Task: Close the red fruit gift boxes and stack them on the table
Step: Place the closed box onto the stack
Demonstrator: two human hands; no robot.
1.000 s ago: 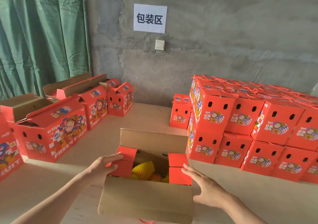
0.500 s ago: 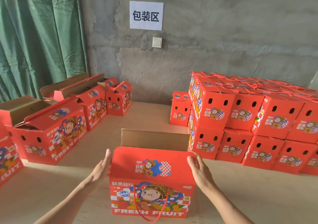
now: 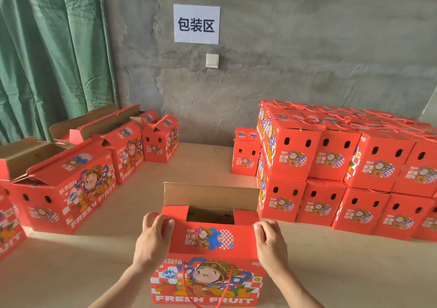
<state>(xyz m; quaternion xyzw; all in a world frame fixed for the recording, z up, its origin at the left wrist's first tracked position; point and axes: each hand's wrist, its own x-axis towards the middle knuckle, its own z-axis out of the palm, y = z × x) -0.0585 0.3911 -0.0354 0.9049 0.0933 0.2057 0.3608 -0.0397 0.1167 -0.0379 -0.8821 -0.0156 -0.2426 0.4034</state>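
A red fruit gift box (image 3: 208, 272) printed "FRESH FRUIT" stands on the table right in front of me. Its near top flap (image 3: 208, 238) leans inward over the opening, and the brown far flap (image 3: 210, 195) stands upright. Both red side flaps are folded in, with a dark gap between them. My left hand (image 3: 153, 241) grips the left end of the near flap. My right hand (image 3: 269, 241) grips its right end. A red cord handle (image 3: 186, 281) hangs down the front of the box.
A two-high stack of closed red boxes (image 3: 343, 165) fills the right side of the wooden table (image 3: 106, 255). Several open boxes (image 3: 66, 189) line the left side. Behind stand a concrete wall with a paper sign (image 3: 196, 23) and a green curtain (image 3: 47, 47).
The side flaps were pressed in first. Then the near flap swung up from hanging outside, and now both hands tilt it inward over the opening.
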